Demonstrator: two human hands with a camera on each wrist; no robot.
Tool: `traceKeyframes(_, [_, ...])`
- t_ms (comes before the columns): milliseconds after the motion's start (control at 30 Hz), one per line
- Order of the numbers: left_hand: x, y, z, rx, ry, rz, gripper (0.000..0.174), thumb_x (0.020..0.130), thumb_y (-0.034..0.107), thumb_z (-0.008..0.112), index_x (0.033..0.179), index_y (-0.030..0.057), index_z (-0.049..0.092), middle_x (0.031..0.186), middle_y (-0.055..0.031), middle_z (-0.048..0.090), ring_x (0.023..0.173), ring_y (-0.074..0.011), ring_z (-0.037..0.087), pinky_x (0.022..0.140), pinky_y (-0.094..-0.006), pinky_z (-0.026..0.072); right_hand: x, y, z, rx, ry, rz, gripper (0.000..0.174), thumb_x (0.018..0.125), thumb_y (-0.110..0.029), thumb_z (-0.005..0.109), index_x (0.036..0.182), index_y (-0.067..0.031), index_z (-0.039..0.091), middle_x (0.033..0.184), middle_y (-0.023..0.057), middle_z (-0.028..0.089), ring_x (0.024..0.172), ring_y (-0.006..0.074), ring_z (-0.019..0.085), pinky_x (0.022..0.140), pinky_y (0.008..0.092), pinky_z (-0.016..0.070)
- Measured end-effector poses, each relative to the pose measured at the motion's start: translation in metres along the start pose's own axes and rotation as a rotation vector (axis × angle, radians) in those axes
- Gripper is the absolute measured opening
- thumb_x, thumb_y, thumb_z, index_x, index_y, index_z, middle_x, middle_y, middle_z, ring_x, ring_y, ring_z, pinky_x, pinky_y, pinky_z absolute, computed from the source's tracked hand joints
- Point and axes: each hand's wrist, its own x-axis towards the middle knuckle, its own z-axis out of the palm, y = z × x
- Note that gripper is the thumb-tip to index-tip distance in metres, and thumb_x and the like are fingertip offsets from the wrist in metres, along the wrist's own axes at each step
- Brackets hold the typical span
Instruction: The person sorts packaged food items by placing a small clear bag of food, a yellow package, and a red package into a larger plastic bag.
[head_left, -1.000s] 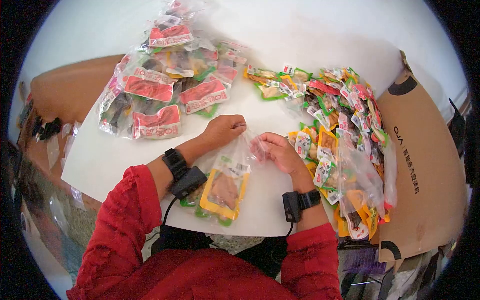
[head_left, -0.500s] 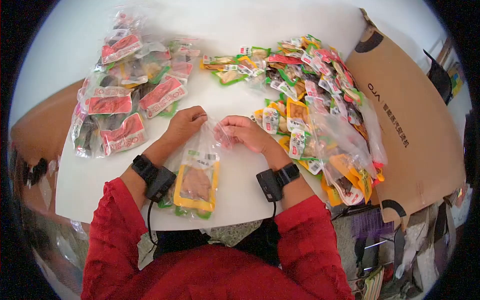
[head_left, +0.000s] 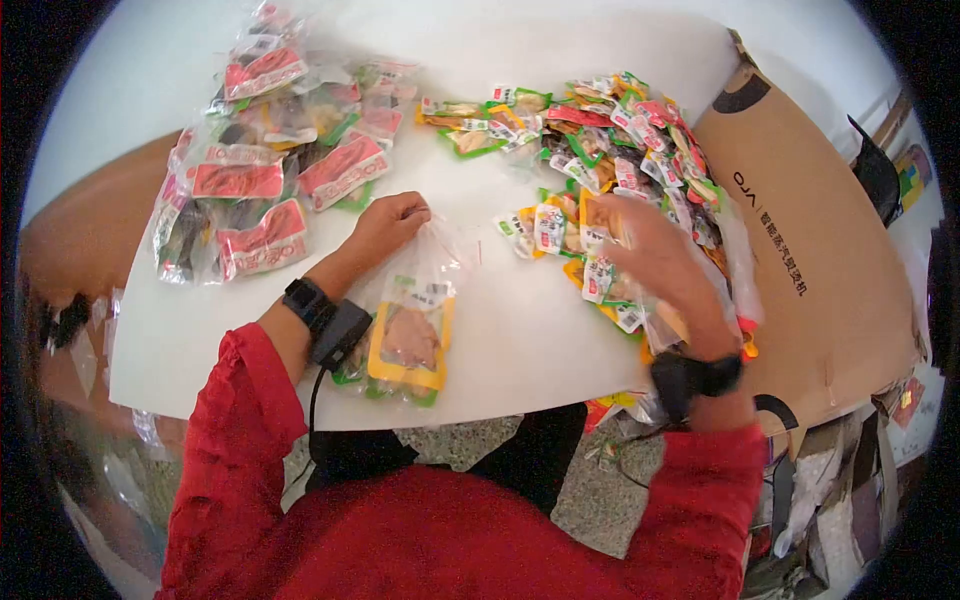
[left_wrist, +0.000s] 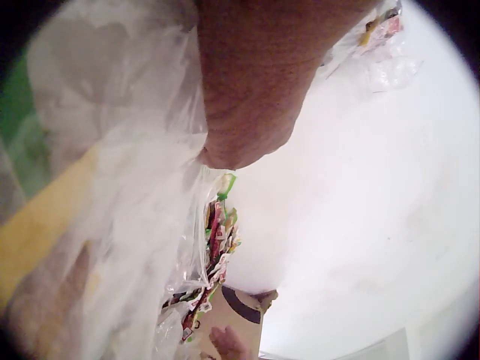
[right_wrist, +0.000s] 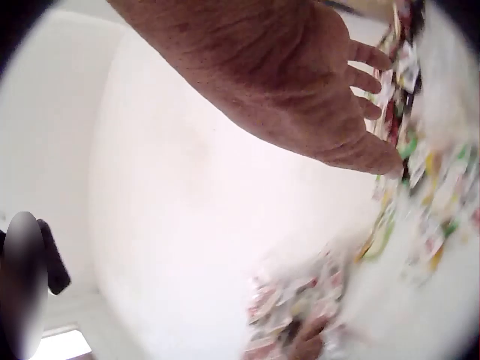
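My left hand [head_left: 392, 228] pinches the top of a clear plastic bag [head_left: 452, 252] in the head view. Inside the bag, a yellow-edged packet [head_left: 410, 340] and green-edged ones lie near the table's front edge. In the left wrist view the bag [left_wrist: 142, 150] fills the left side, beside the left hand [left_wrist: 251, 90]. My right hand [head_left: 655, 250], blurred, is over the heap of small packets [head_left: 600, 135] on the right. The right wrist view shows the right hand [right_wrist: 300, 82] with its fingers spread, near the packets [right_wrist: 439, 195]; no held packet shows.
Filled clear bags with red labels [head_left: 238, 180] are piled on the left of the white table [head_left: 500, 350]. A large cardboard box [head_left: 810, 240] stands along the right side. Another brown box [head_left: 90, 220] is at the left.
My right hand has let go of the bag's top and moved right to the packet heap. The left hand still holds the bag, whose mouth now hangs loose on the right.
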Motion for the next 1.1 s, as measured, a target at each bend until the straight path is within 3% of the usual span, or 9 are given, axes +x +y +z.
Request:
traceKeyframes(133, [0.0,-0.002,0.001,0.063,0.041,0.059,0.016,0.078,0.02,0.053,0.081,0.0043,0.056,0.067,-0.0089,0.056,0.06,-0.0184,0.052,0.058,-0.0297,0.0421,-0.053,0.068,-0.031,-0.552,-0.096,0.423,0.072,0.063,-0.026,0.07,0.125,-0.0102,0.036,0.122,0.0157,0.042,0.113,0.0312,0.039,0.093,0.0376,0.0333])
traceKeyframes(233, [0.0,-0.004,0.003,0.057,0.033,0.021,0.016,0.078,0.02,0.054,0.081,0.0046,0.056,0.067,-0.009,0.057,0.061,-0.0181,0.053,0.059,-0.0292,0.0425,-0.078,0.117,-0.03,-0.507,-0.176,0.536,0.08,0.06,-0.026,0.072,0.127,-0.0107,0.032,0.126,0.0152,0.037,0.115,0.0304,0.037,0.092,0.0384,0.0347])
traceKeyframes(333, [0.002,-0.005,0.002,0.081,0.025,0.033,0.015,0.078,0.019,0.054,0.081,0.0042,0.056,0.068,-0.0092,0.057,0.061,-0.0179,0.053,0.059,-0.0289,0.0425,-0.093,0.171,-0.008,-0.378,0.034,0.177,0.078,0.063,-0.022,0.069,0.128,-0.0099,0.028,0.119,0.0159,0.045,0.111,0.031,0.042,0.089,0.0381,0.0376])
traceKeyframes(467, [0.0,-0.001,0.0,0.108,0.029,0.077,0.015,0.078,0.018,0.054,0.082,0.0035,0.056,0.067,-0.0071,0.056,0.061,-0.0146,0.051,0.057,-0.0274,0.0415,-0.076,0.177,-0.021,-0.323,-0.105,0.549,0.057,0.069,-0.018,0.062,0.119,-0.0068,0.04,0.105,0.0169,0.054,0.101,0.033,0.049,0.083,0.0376,0.0406])
traceKeyframes(533, [0.0,-0.001,-0.001,0.116,0.031,0.075,0.015,0.078,0.018,0.054,0.081,0.0034,0.056,0.066,-0.0057,0.056,0.061,-0.013,0.05,0.057,-0.0265,0.041,-0.074,0.212,-0.031,-0.149,0.027,0.208,0.032,0.073,-0.014,0.055,0.102,-0.0046,0.051,0.091,0.0181,0.057,0.088,0.0357,0.053,0.076,0.0386,0.0424])
traceKeyframes(700, [0.0,0.002,0.001,0.003,-0.014,-0.056,0.013,0.079,0.016,0.054,0.08,0.003,0.056,0.064,-0.0025,0.053,0.061,-0.0088,0.047,0.056,-0.0238,0.0394,-0.036,0.269,-0.063,-0.709,0.479,0.488,0.023,0.075,-0.018,0.053,0.089,-0.0008,0.055,0.089,0.017,0.058,0.084,0.0324,0.055,0.072,0.0395,0.0424])
traceKeyframes(800, [0.001,0.001,0.002,-0.007,0.006,-0.065,0.012,0.08,0.015,0.053,0.08,0.0029,0.055,0.064,-0.0001,0.051,0.061,-0.0062,0.045,0.056,-0.022,0.0384,-0.02,0.269,-0.086,-0.301,0.875,0.517,0.038,0.075,-0.026,0.055,0.103,-0.0004,0.053,0.1,0.0184,0.056,0.094,0.037,0.052,0.082,0.0414,0.0409])
traceKeyframes(900, [0.0,0.002,0.0,-0.069,-0.028,-0.113,0.012,0.081,0.015,0.053,0.08,0.0027,0.054,0.065,0.0013,0.051,0.061,-0.0056,0.044,0.056,-0.0216,0.0381,0.001,0.307,-0.084,-0.584,0.906,0.421,0.05,0.075,-0.027,0.055,0.116,0.0002,0.044,0.111,0.0223,0.048,0.102,0.0343,0.047,0.086,0.0393,0.0376])
traceKeyframes(1100, [-0.001,0.007,0.0,-0.078,-0.017,-0.075,0.012,0.082,0.014,0.052,0.08,0.0022,0.054,0.065,0.0029,0.049,0.061,-0.005,0.042,0.055,-0.0209,0.0373,-0.007,0.258,-0.07,-0.398,0.293,0.289,0.068,0.071,-0.025,0.063,0.127,-0.0062,0.03,0.122,0.0204,0.042,0.11,0.0342,0.043,0.092,0.0386,0.0345])
